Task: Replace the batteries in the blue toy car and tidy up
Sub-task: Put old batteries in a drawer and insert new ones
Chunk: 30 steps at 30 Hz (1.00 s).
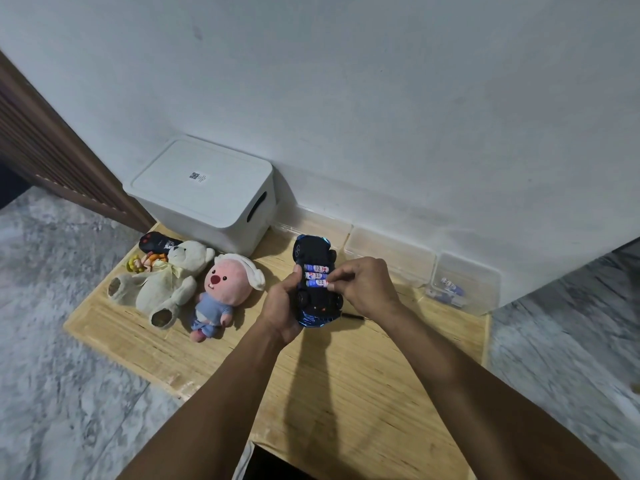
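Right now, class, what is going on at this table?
A person holds the blue toy car upside down in the left hand. The right hand pinches the nearest of three batteries in its open compartment. More batteries lie in a clear box on the right; two plush toys lie left.

We see a low, light wooden table point(346, 375) set against a white wall. On it rest a white lidded storage box point(204, 192), a cream teddy bear point(162, 282), a pink-faced plush toy point(221, 289), a small figurine point(145, 263), a black remote point(157, 241), three clear plastic containers point(391, 252) along the wall, and a thin dark tool point(353, 317).
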Tool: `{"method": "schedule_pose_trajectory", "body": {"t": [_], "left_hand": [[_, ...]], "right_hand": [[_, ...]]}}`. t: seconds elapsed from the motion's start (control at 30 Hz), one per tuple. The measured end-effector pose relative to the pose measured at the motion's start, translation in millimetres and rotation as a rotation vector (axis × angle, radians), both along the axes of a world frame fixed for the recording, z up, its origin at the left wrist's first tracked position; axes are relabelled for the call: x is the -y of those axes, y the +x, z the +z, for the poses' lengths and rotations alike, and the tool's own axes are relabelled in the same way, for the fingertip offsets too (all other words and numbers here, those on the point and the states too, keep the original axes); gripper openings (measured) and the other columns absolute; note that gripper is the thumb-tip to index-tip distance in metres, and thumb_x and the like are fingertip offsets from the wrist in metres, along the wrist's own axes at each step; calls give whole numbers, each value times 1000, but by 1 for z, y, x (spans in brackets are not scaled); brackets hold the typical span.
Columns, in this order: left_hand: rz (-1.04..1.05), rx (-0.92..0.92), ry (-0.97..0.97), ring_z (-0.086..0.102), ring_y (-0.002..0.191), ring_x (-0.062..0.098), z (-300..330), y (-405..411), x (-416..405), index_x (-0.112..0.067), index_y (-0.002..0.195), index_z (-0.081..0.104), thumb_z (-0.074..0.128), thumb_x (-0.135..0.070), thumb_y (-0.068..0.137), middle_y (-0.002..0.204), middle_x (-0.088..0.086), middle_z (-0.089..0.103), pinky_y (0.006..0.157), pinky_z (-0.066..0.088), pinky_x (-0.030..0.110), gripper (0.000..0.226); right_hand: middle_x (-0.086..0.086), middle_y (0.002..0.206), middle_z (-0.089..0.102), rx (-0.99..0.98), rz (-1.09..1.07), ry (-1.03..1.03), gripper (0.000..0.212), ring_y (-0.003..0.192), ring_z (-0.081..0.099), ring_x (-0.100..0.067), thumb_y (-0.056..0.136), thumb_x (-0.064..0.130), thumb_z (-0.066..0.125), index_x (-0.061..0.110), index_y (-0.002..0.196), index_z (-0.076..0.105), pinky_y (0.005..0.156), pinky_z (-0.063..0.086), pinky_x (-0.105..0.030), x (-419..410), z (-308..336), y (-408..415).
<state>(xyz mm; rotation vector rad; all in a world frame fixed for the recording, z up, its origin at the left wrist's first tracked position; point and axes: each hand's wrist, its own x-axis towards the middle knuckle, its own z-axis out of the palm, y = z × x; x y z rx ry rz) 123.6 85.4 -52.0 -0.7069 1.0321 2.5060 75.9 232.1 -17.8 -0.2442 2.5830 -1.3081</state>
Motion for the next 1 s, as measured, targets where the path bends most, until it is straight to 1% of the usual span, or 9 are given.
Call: {"method": "schedule_pose_trajectory", "body": {"t": [0.17, 0.3, 0.4, 0.47, 0.6, 0.7, 0.8, 0.87, 1.0], "left_hand": [[30, 9, 26, 63, 101, 38, -3, 0, -3, -11, 125, 62, 37, -39, 101, 120, 22, 65, 95, 47, 56, 45], [25, 19, 36, 63, 103, 38, -6, 1, -6, -11, 123, 63, 38, -39, 100, 120, 21, 65, 101, 42, 59, 44], [25, 18, 22, 64, 98, 37, -6, 1, -7, -10, 126, 61, 40, -39, 100, 119, 21, 65, 95, 47, 57, 45], [29, 15, 21, 64, 96, 37, -7, 2, -6, -9, 127, 61, 42, -40, 99, 118, 21, 65, 88, 52, 54, 46], [4, 13, -3, 65, 87, 35, -8, 6, -5, -5, 121, 63, 48, -35, 95, 107, 20, 67, 79, 55, 47, 42], [-24, 20, -74, 66, 85, 32, -10, 8, -7, -2, 124, 60, 51, -28, 93, 105, 20, 67, 74, 57, 42, 42], [-10, 61, -161, 67, 86, 32, -17, 9, -6, -3, 125, 59, 53, -25, 92, 104, 21, 68, 70, 57, 42, 40], [5, 77, -187, 67, 88, 33, -20, 10, -6, -4, 122, 61, 53, -24, 91, 106, 22, 68, 72, 55, 44, 38], [34, 61, -238, 66, 95, 36, -24, 9, -5, -5, 118, 64, 53, -22, 90, 112, 25, 68, 82, 54, 47, 34]], "right_hand": [[-4, 88, 75, 3, 41, 87, 17, 79, 65, -13, 79, -2, 73, 10, 89, 79, 76, 49, -20, 1, 1, 0], [-3, 83, 75, 25, 55, 134, 18, 79, 68, -17, 74, -2, 75, 14, 80, 80, 79, 55, -27, -1, 2, -7], [0, 74, 72, 92, 39, 106, 17, 73, 67, -16, 67, 1, 83, 17, 71, 78, 76, 55, -28, -2, 2, -10], [2, 72, 69, 155, -18, 56, 24, 71, 65, -16, 62, 3, 87, 20, 66, 70, 73, 56, -32, -4, 4, -11], [1, 82, 64, 425, -128, 4, 41, 77, 63, -18, 59, 6, 90, 15, 79, 56, 67, 56, -37, -9, 9, -16], [-5, 86, 67, 576, -145, -57, 34, 81, 65, -21, 64, 1, 86, 11, 78, 57, 71, 57, -38, -11, 11, -14], [-12, 91, 71, 648, -164, -125, 28, 82, 68, -22, 66, -3, 85, 5, 82, 63, 72, 61, -38, -9, 8, -10], [-11, 90, 72, 659, -168, -141, 28, 81, 70, -21, 66, 0, 85, 5, 84, 65, 68, 61, -35, -9, 8, -9], [-6, 80, 70, 653, -163, -178, 23, 73, 68, -17, 67, 0, 84, 7, 78, 66, 61, 59, -31, -9, 11, -9]]}}
